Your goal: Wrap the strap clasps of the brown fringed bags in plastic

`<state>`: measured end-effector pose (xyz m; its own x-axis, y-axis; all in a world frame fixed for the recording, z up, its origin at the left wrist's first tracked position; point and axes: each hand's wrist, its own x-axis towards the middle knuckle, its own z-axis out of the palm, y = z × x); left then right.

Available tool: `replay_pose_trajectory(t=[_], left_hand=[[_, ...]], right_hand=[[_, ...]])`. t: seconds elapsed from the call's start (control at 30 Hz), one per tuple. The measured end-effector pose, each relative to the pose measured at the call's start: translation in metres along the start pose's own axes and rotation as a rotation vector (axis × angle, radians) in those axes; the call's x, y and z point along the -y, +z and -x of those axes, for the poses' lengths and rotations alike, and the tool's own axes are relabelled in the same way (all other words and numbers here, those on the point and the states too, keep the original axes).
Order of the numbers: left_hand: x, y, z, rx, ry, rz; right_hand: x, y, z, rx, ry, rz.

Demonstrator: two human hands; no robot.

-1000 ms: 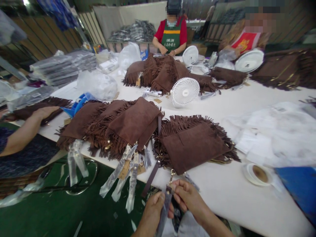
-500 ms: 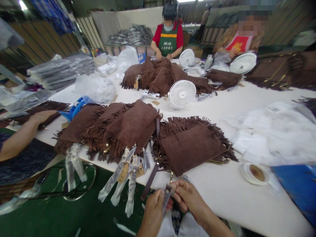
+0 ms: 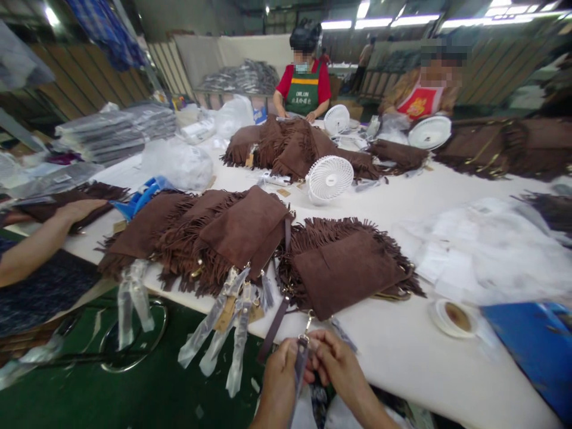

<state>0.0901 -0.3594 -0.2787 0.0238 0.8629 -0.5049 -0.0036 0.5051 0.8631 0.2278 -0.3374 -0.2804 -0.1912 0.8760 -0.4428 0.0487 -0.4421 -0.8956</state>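
The left hand (image 3: 279, 372) has its fingers closed on a dark strap (image 3: 300, 366), the thumb lying along its edge. The right hand (image 3: 337, 363) is just beside it, fingers curled near the strap's upper end; whether they pinch it or something small next to it, I cannot tell. The strap hangs below the front edge of the tabletop (image 3: 424, 354), joined by a gold clasp (image 3: 308, 323) to the near corner of a brown bag (image 3: 348, 277). This bag lies flat on brown fringe. To its left is a row of overlapping bags (image 3: 245, 220), with plastic-wrapped straps (image 3: 239, 351) and tan tags (image 3: 226, 314) hanging over the edge. A bare strap (image 3: 273, 333) dangles between the two groups. Behind the bag stands a white fan (image 3: 329, 180); to the right are a tape roll (image 3: 451, 319), a blue sheet (image 3: 531, 351) and heaped white plastic (image 3: 491, 250). At far left, a co-worker's arm (image 3: 49, 238) reaches onto more brown material, and across the tabletop a person in a green apron (image 3: 306, 92) works behind another brown pile (image 3: 295, 146).
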Motion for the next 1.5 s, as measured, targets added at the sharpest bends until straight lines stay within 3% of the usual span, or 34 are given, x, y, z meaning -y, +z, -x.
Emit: replay_pose_trajectory(t=[0.13, 0.23, 0.37, 0.63, 0.77, 0.9, 1.07, 1.23, 1.5], left_hand=[[-0.002, -0.009, -0.005, 0.034, -0.055, 0.063], [-0.005, -0.015, -0.007, 0.003, 0.038, -0.003], [-0.013, -0.018, -0.011, 0.059, 0.101, -0.072], [-0.038, -0.036, -0.023, 0.273, 0.232, -0.397], [-0.044, -0.042, -0.029, 0.295, 0.28, -0.455], [-0.046, -0.032, -0.041, 0.303, 0.122, -0.152], [-0.049, -0.014, -0.05, 0.308, -0.011, -0.105], [-0.044, -0.005, -0.053, 0.227, -0.019, -0.14], [-0.033, 0.0, -0.054, 0.112, 0.009, -0.145]], right_hand=[[0.0, 0.003, 0.01, -0.073, -0.016, 0.044], [-0.004, 0.012, 0.016, -0.163, 0.003, 0.116], [-0.011, 0.023, 0.017, -0.18, -0.001, 0.177], [-0.011, 0.027, 0.011, -0.216, 0.038, -0.033], [-0.012, 0.023, 0.01, -0.16, 0.035, -0.125], [-0.015, 0.021, 0.013, -0.092, 0.131, -0.27], [-0.012, 0.032, 0.024, -0.088, 0.273, -0.428], [-0.011, 0.043, 0.035, -0.088, 0.323, -0.475], [-0.015, 0.037, 0.033, -0.072, 0.32, -0.511]])
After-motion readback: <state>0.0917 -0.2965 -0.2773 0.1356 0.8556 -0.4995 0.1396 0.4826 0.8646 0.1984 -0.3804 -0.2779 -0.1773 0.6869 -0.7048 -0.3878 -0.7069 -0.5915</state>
